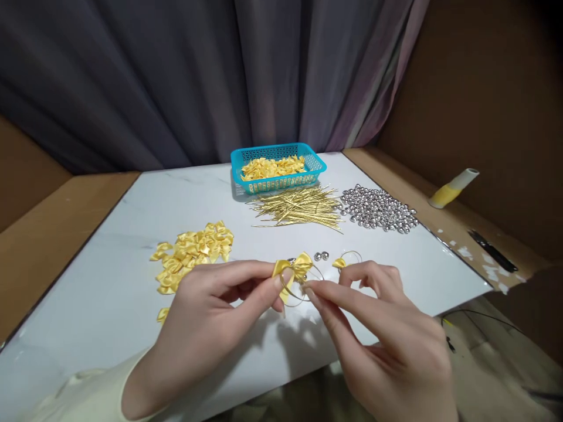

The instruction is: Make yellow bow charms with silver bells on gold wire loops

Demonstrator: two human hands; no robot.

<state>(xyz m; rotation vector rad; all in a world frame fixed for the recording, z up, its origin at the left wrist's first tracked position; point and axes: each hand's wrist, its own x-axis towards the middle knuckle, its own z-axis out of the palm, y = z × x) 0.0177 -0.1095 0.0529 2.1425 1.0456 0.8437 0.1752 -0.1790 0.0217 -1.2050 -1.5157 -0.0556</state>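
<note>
Left hand: grip pinched on a yellow bow, raised above the worktop; right hand: fingertips together on a looped gold wire at the bow. Slack pinch could let wire spring loose; hard tugging might crease ribbon. Outward: loose bows, wire pile, silver bells, blue basket

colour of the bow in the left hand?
Yellow, with a satiny sheen; the bow shows in the head view, the only one here.

Your bows are yellow, wires gold, beads silver, basket turquoise, and table white with faint grey veining.
</note>
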